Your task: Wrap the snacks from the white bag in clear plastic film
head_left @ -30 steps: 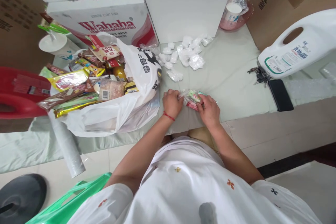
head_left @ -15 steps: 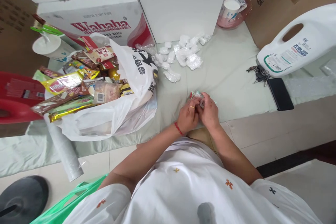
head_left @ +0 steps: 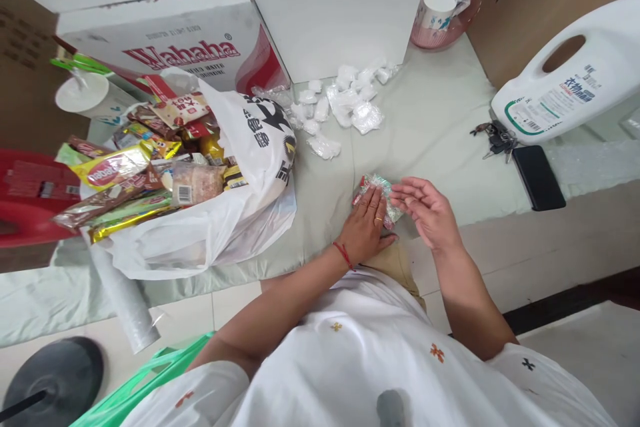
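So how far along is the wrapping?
The white wrapped pieces look done. In hand: a shiny, colourful bundle, the left hand flat on it, the right hand open at its edge. Probably left: snacks in the white bag; how many, I can't tell.

Pressing the left hand (head_left: 365, 227), fingers extended, onto a small colourful packet wrapped in clear plastic (head_left: 377, 180) at the near edge of the pale green cloth-covered bench (head_left: 445, 127). Holding the right hand (head_left: 427, 210) open at the packet's right side, fingers slightly bent. Showing farther back a cluster of small white plastic-wrapped bundles (head_left: 344, 105); showing at left a white plastic bag (head_left: 240, 227) full of bright snack packets (head_left: 113, 167), and at right a black phone (head_left: 539, 177) near metal keys (head_left: 500, 141).
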Motion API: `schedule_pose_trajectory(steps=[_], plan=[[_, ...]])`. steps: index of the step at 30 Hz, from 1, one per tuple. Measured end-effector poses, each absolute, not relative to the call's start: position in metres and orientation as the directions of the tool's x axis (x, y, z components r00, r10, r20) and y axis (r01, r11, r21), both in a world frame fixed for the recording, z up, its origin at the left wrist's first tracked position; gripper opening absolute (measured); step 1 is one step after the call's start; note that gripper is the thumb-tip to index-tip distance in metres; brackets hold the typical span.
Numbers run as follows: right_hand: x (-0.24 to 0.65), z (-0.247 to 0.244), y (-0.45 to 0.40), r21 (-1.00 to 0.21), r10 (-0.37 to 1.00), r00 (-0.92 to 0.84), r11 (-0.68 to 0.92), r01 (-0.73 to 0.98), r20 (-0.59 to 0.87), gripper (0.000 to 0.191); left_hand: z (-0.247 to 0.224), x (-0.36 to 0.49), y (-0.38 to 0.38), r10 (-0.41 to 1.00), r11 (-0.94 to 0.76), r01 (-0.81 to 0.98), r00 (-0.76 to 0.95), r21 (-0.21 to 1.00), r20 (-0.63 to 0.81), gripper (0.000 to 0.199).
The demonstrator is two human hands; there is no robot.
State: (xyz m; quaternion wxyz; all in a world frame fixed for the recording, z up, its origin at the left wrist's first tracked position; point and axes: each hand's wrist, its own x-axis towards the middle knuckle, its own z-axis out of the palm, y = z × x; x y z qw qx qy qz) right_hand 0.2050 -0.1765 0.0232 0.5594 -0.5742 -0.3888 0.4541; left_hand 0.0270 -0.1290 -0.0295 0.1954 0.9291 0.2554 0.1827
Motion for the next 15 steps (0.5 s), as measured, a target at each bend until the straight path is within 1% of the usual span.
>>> schedule_pose_trajectory(steps=[1,2,3,4,5,6,7,8,9,11,12,13,14,15], plan=[[0.212,0.026,-0.176,-0.996,0.962,0.274,-0.043,0.073,-0.021,0.043,-0.030,0.030,-0.131,0.561,-0.790,0.427,0.792,0.440,0.239,0.087],[0.219,0.027,-0.175,-0.970,0.972,0.231,-0.005,0.244,0.053,0.047,-0.032,0.032,-0.133,0.573,-0.789,0.446,0.782,0.422,0.246,0.082],[0.226,0.027,-0.173,-0.907,0.983,0.145,0.043,0.418,0.114,0.055,-0.034,0.035,-0.134,0.582,-0.789,0.461,0.772,0.406,0.256,0.076],[0.232,0.026,-0.169,-0.819,0.990,0.023,0.103,0.564,0.140,0.065,-0.036,0.037,-0.135,0.589,-0.790,0.473,0.763,0.391,0.266,0.071],[0.238,0.023,-0.165,-0.729,0.986,-0.111,0.169,0.663,0.127,0.074,-0.037,0.038,-0.134,0.592,-0.790,0.480,0.758,0.382,0.273,0.066],[0.243,0.020,-0.160,-0.660,0.968,-0.232,0.233,0.714,0.090,0.082,-0.038,0.039,-0.132,0.592,-0.791,0.479,0.756,0.381,0.278,0.062],[0.247,0.017,-0.155,-0.620,0.945,-0.324,0.285,0.731,0.052,0.086,-0.038,0.038,-0.129,0.590,-0.790,0.470,0.757,0.394,0.281,0.059],[0.250,0.015,-0.149,-0.604,0.922,-0.386,0.320,0.730,0.021,0.088,-0.036,0.037,-0.124,0.587,-0.786,0.450,0.758,0.424,0.284,0.056],[0.252,0.014,-0.143,-0.607,0.908,-0.419,0.338,0.720,0.008,0.087,-0.032,0.034,-0.119,0.585,-0.775,0.419,0.759,0.472,0.287,0.052],[0.252,0.017,-0.133,-0.664,0.904,-0.427,0.334,0.669,0.024,0.076,-0.020,0.029,-0.105,0.607,-0.704,0.335,0.741,0.626,0.287,0.046],[0.250,0.020,-0.129,-0.711,0.918,-0.396,0.304,0.635,0.039,0.067,-0.011,0.027,-0.099,0.649,-0.626,0.294,0.710,0.722,0.273,0.043],[0.246,0.023,-0.126,-0.765,0.940,-0.337,0.251,0.593,0.047,0.058,-0.003,0.025,-0.094,0.712,-0.513,0.252,0.659,0.821,0.242,0.041],[0.241,0.026,-0.124,-0.822,0.965,-0.258,0.181,0.541,0.042,0.048,0.006,0.024,-0.089,0.786,-0.369,0.199,0.587,0.908,0.191,0.040],[0.235,0.028,-0.122,-0.873,0.985,-0.170,0.100,0.478,0.020,0.039,0.014,0.023,-0.086,0.854,-0.213,0.128,0.505,0.969,0.121,0.040]])
